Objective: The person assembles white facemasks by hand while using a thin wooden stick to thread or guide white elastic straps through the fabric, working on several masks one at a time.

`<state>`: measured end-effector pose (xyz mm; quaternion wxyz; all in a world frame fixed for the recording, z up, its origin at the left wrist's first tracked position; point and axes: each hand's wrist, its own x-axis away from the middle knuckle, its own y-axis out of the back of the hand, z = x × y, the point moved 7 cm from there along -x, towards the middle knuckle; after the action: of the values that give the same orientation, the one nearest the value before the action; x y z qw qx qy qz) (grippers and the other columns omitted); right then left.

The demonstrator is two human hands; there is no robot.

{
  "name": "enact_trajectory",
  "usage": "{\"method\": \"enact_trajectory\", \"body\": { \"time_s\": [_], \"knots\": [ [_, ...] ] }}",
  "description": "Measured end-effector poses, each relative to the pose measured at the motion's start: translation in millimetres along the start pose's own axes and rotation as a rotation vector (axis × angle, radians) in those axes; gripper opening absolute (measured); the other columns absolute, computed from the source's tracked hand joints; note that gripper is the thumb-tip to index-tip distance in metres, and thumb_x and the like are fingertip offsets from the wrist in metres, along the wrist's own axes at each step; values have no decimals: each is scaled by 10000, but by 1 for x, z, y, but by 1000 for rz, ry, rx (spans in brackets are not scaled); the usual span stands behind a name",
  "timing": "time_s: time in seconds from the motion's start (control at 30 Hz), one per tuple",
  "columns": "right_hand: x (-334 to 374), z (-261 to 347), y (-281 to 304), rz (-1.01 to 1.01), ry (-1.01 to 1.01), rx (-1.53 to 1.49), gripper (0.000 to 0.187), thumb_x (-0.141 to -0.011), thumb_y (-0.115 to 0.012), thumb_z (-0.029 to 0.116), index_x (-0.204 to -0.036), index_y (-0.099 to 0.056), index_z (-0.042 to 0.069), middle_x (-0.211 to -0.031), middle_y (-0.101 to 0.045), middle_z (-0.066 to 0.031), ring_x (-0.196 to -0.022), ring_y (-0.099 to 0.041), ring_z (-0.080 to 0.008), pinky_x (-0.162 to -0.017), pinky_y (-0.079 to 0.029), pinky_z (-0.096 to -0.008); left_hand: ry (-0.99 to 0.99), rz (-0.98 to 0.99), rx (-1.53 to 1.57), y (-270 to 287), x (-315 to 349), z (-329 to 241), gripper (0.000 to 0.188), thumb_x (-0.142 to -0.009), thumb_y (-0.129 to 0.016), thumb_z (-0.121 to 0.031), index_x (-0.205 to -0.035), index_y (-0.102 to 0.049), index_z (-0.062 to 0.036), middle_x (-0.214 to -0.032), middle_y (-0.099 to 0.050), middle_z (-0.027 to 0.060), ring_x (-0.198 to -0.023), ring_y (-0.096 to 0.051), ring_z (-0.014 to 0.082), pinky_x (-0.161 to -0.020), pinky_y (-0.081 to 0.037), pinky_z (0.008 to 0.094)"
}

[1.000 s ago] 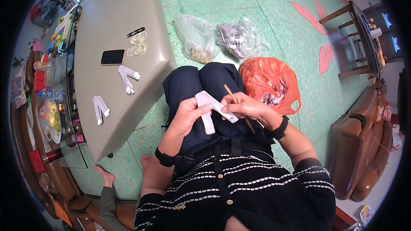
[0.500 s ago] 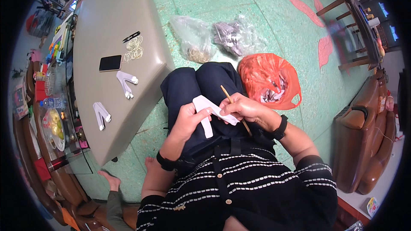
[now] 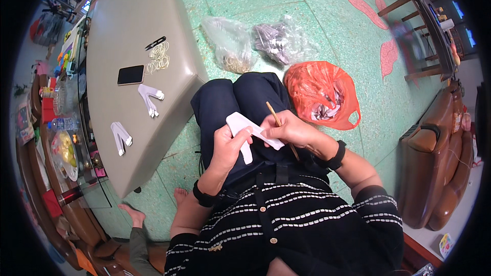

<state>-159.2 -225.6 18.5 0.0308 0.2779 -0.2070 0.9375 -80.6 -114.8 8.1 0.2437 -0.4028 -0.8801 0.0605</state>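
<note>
Over my lap, my left hand (image 3: 226, 145) pinches a folded white V-shaped fabric strip (image 3: 238, 121) between thumb and fingers. My right hand (image 3: 292, 131) is closed on the strip's other end and also holds a thin wooden stick (image 3: 272, 110), which slants through its fingers. One leg of the strip hangs down beside my left fingertips. To the left, on a padded bench, lie two similar pale V-shaped bundles, a farther bundle (image 3: 150, 98) and a nearer bundle (image 3: 120, 138). What the right fingertips cover is hidden.
The beige bench (image 3: 138, 15) also carries a phone (image 3: 131, 75), loose rubber bands (image 3: 159, 57) and thread snips (image 3: 156, 43). On the floor ahead sit a clear bag (image 3: 225, 36), a clear bag of purplish pieces (image 3: 279, 41) and a red plastic bag (image 3: 312, 87). Another person's foot (image 3: 134, 214) shows lower left.
The white strip and my left hand have shifted slightly left and up, and the strip's upper part is turned a little. Both hands keep their hold.
</note>
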Motion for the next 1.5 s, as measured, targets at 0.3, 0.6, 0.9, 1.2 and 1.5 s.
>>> {"method": "enact_trajectory", "body": {
  "time_s": [0.3, 0.6, 0.9, 1.2, 1.5],
  "knots": [
    [-2, 12, -3, -91, 121, 299, 137, -840, -621, 148, -772, -579, 37, -635, -541, 25, -567, -457, -49, -516, -382, -226, -67, -67, -31, 1, 1, -6, 125, -848, -568, -104, -794, -625, -6, -663, -596, 21, -582, -536, 60, -532, -406, 204],
    [0, 26, 0, -173, 96, 510, 231, -813, -658, 195, -717, -591, -4, -591, -565, -32, -525, -485, -66, -483, -393, -265, 213, 51, 380, 0, 0, 17, 185, -882, -545, -170, -855, -620, -3, -734, -619, 53, -648, -590, 109, -605, -467, 230],
    [-1, 10, 5, -135, 152, 268, 179, -804, -682, 171, -756, -594, 23, -641, -562, 7, -602, -502, -57, -540, -399, -230, 37, 49, 97, 3, -4, -4, 153, -880, -546, -100, -955, -577, 30, -841, -643, 114, -695, -611, 136, -621, -493, 243],
    [0, 13, 3, -266, 128, 400, 168, -801, -647, 148, -734, -582, 9, -615, -565, -27, -569, -502, -75, -513, -400, -247, 22, 69, 129, 0, -7, -10, 155, -886, -550, -100, -933, -578, 45, -817, -640, 112, -694, -622, 143, -625, -504, 252],
    [4, 17, 8, -296, 248, 160, 220, -806, -684, 155, -898, -552, 5, -711, -617, -36, -659, -556, -74, -603, -433, -219, 10, -29, 69, 9, -12, -11, 89, -828, -617, -42, -857, -612, 42, -752, -639, 101, -643, -598, 118, -604, -479, 230]
  ]
}}
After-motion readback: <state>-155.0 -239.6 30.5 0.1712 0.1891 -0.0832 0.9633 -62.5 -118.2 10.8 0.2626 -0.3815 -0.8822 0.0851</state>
